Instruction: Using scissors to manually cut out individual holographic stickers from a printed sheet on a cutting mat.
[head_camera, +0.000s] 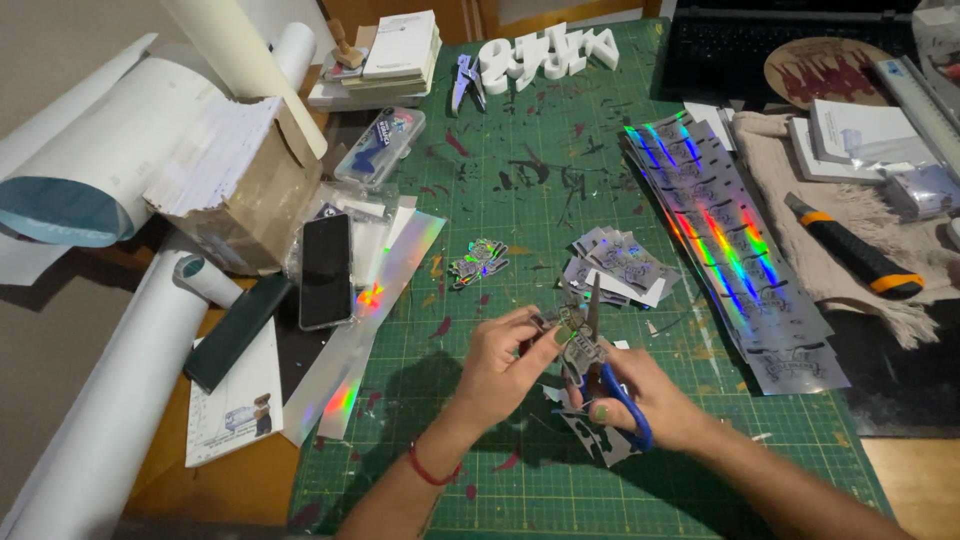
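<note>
While rolls of white paper (110, 180) and a torn cardboard box (235, 190) crowd the far left, a black phone (326, 270) lies face up beside them at the edge of the green cutting mat (520, 200). A strip of holographic foil (385, 300) slants across that mat edge, and one finished cut-out sticker (478, 262) lies alone further in. At the mat's near middle the left hand (500, 360) is closed in a pinch, thumb and fingers gripping a small holographic sticker piece (556, 328) by its margin. Just to its right, the right hand (640, 400) is wrapped around blue-handled scissors (600, 355), the blades parted and pointing away from the person, meeting the piece. The piece looks very light, thin and floppy, with a glossy face likely to slip, so a hold close to the cut line, on the waste border, seems best to keep it flat and unmarked. Beyond sit a small pile of cut stickers (615, 265), then a fanned stack of holographic sheets (735, 250), and a black-and-orange utility knife (850, 245) on a beige cloth (890, 300).
</note>
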